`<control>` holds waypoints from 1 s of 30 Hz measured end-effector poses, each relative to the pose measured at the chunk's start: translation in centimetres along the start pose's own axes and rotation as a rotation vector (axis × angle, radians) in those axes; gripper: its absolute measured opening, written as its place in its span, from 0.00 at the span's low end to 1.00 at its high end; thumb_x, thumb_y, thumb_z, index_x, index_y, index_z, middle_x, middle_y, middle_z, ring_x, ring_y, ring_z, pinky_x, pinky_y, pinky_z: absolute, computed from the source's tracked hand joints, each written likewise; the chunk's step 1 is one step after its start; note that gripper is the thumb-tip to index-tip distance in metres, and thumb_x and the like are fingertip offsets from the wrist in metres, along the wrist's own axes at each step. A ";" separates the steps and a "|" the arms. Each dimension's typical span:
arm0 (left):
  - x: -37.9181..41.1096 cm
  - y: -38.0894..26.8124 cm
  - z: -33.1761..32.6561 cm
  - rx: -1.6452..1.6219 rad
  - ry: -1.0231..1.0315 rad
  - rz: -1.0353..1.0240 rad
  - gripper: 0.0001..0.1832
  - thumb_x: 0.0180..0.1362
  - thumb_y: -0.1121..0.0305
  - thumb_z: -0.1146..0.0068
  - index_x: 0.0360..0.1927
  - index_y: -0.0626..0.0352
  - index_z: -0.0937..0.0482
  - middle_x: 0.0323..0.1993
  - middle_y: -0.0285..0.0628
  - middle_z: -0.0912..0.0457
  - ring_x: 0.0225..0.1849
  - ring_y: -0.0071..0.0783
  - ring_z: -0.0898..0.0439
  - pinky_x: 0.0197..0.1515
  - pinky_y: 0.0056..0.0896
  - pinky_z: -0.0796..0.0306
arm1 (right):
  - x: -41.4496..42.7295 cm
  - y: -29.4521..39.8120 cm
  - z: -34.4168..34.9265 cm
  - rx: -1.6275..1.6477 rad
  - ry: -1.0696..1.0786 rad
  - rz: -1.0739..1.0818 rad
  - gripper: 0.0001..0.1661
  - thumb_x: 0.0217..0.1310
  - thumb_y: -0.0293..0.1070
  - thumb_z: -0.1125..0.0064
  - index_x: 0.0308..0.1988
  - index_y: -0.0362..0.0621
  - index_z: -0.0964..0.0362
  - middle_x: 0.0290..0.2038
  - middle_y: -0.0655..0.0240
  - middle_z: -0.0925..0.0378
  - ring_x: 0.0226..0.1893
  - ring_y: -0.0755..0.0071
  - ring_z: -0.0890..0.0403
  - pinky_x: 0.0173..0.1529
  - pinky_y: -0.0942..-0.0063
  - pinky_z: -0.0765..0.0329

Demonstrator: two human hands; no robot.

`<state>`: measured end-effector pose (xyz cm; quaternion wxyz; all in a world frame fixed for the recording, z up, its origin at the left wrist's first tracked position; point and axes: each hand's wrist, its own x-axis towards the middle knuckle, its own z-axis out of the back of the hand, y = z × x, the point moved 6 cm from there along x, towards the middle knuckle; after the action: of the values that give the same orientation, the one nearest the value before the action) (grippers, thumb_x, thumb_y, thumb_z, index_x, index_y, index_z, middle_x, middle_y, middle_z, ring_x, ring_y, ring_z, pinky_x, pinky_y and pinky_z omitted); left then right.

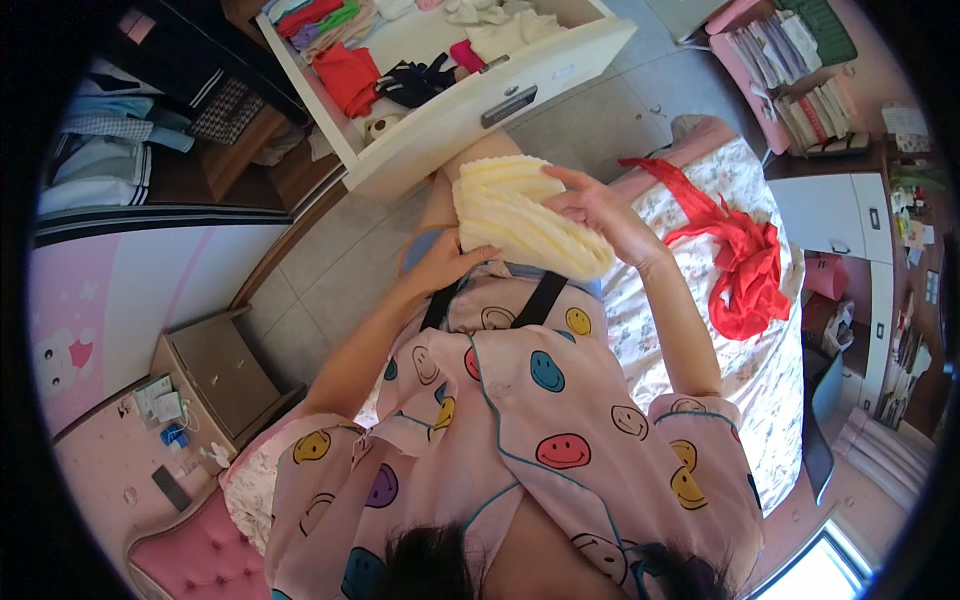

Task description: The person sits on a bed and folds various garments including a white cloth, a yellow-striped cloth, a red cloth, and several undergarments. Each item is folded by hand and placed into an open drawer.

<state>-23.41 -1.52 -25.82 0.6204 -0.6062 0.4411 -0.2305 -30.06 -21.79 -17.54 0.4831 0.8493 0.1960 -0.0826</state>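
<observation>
A fluffy pale-yellow cloth with deeper yellow stripes [517,214] lies folded over my lap. My left hand [444,264] grips its near left edge, thumb on top and the other fingers hidden beneath. On the right side of the cloth, my right hand [589,206] holds a fold, with its index finger stretched along the upper edge. Just beyond my knees, an open white drawer [555,94] contains folded clothes, including a red garment [346,79] and a dark navy item [420,81]. A crumpled red cloth [739,255] rests on the bed to my right.
I sit on a bed with a floral sheet [757,405]. An open wardrobe with stacked clothes [105,165] stands at left, above a bedside cabinet [225,367]. At right are a white-fronted desk [821,210] and a pink rack of books [750,90]. Grey floor tiles [322,285] show between.
</observation>
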 end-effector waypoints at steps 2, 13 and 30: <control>0.5 0.8 -0.2 -0.162 -0.102 0.002 0.20 0.65 0.63 0.43 0.53 0.68 0.24 0.48 0.38 0.19 0.48 0.22 0.23 0.52 0.24 0.30 | 0.1 -1.8 2.9 0.403 0.003 0.036 0.32 0.68 0.42 0.48 0.66 0.40 0.42 0.62 0.59 0.33 0.62 0.68 0.31 0.64 0.65 0.33; 0.3 2.4 0.1 -0.370 -0.336 0.190 0.22 0.63 0.61 0.42 0.52 0.69 0.24 0.47 0.40 0.19 0.46 0.22 0.22 0.51 0.23 0.30 | 3.8 -5.1 4.7 -0.242 -0.620 0.187 0.18 0.63 0.38 0.39 0.47 0.37 0.27 0.37 0.70 0.20 0.36 0.82 0.23 0.42 0.80 0.26; 0.8 -0.8 -0.2 -0.568 -0.339 0.481 0.32 0.56 0.64 0.33 0.60 0.67 0.34 0.52 0.44 0.22 0.51 0.31 0.21 0.54 0.31 0.27 | 2.3 -5.8 6.0 -0.035 -0.565 -0.095 0.30 0.55 0.28 0.38 0.58 0.36 0.35 0.51 0.62 0.23 0.46 0.71 0.21 0.50 0.74 0.24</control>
<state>-22.98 -2.35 -25.27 0.5283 -0.6623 0.5080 0.1554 -30.07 -23.70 -25.95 0.5289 0.7741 0.0947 -0.3349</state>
